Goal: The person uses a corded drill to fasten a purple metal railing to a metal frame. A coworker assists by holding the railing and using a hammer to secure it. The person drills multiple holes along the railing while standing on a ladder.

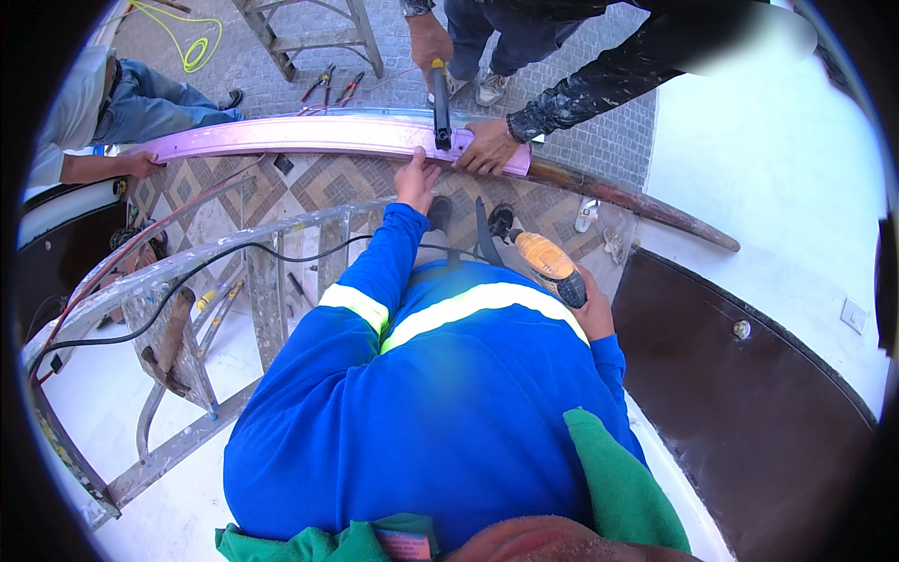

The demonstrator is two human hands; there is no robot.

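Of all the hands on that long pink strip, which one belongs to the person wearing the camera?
The left hand on the blue sleeve, touching the pink strip from below. The other hands reach in from co-workers opposite and far left.

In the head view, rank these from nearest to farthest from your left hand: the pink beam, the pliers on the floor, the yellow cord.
1. Pink beam: under the left hand, touching.
2. Pliers: on the floor beyond the beam.
3. Yellow cord: coiled far upper left.
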